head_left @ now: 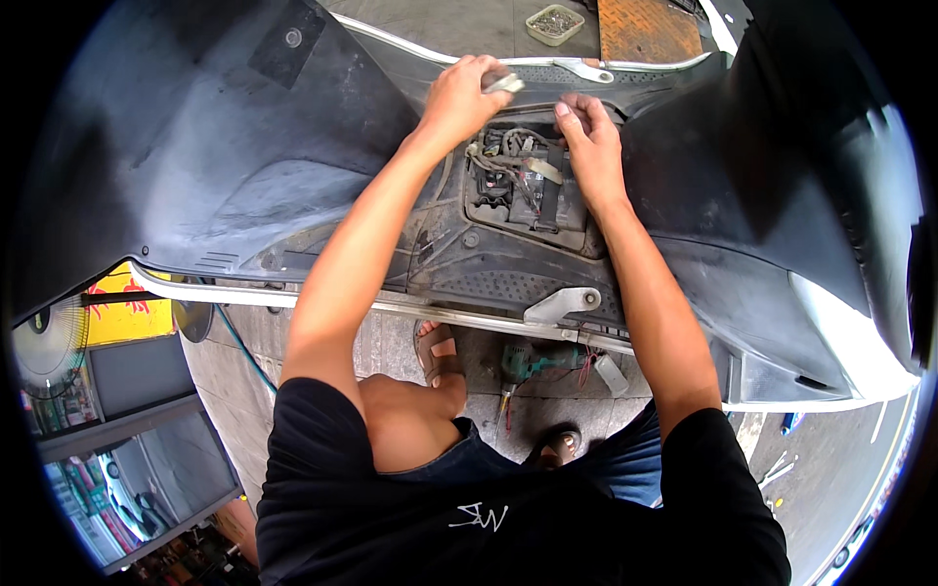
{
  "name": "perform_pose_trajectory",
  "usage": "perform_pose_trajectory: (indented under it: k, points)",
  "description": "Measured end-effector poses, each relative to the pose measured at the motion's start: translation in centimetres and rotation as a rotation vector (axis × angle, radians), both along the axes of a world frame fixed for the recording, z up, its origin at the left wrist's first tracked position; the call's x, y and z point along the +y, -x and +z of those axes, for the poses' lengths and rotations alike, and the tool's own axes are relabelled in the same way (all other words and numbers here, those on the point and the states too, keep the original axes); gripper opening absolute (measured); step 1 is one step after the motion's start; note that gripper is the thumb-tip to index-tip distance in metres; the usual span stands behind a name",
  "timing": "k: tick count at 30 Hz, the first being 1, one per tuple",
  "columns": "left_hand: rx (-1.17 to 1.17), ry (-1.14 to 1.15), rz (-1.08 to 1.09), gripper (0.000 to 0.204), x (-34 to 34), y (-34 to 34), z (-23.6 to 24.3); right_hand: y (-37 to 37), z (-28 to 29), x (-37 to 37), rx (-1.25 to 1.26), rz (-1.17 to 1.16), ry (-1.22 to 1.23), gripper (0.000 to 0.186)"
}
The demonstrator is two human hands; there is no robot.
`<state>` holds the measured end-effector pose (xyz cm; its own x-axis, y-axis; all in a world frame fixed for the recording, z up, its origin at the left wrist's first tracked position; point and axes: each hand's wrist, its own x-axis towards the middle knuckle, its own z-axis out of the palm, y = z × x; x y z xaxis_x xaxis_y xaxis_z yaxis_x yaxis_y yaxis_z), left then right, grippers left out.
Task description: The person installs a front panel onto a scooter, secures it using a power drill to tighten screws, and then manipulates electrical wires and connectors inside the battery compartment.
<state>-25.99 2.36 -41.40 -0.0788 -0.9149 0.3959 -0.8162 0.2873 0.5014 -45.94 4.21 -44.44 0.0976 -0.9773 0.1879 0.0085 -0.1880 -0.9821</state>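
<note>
My left hand (459, 98) grips a small pale object (505, 84), slightly blurred, above the far edge of an open compartment in the dark scooter floorboard (440, 269). My right hand (591, 142) is at the compartment's upper right, fingers curled in and blurred at the tips; what they hold, if anything, is unclear. The compartment holds a black battery (528, 210) with a strap across it, and tangled wires (498, 156) with connectors at its left. A silver footpeg bracket (557, 305) sits on the near edge of the floorboard.
Beyond the scooter lie a tray of small hardware (554, 24) and a rusty plate (648, 31). Below are a green power drill (523, 363) and my sandaled feet. A fan (49, 342) stands at left, tools (777, 469) lie at lower right. Large dark body panels flank the floorboard.
</note>
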Motion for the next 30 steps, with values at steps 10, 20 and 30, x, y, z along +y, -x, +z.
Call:
perform_pose_trajectory:
  k: [10, 20, 30]
  points:
    - [0.748, -0.399, -0.319, 0.049, 8.3, 1.9, 2.6, -0.4, 1.7, 1.5, -0.328, 0.462, -0.168, 0.018]
    - [0.925, -0.688, -0.246, 0.034, 11.6, 0.0, 1.0, -0.2, 2.1, 2.4, -0.060, 0.540, -0.087, 0.017]
    - [1.046, -0.795, -0.102, 0.044, 12.8, 1.3, -4.1, 4.8, 0.9, 7.3, -0.186, 0.378, -0.447, 0.019]
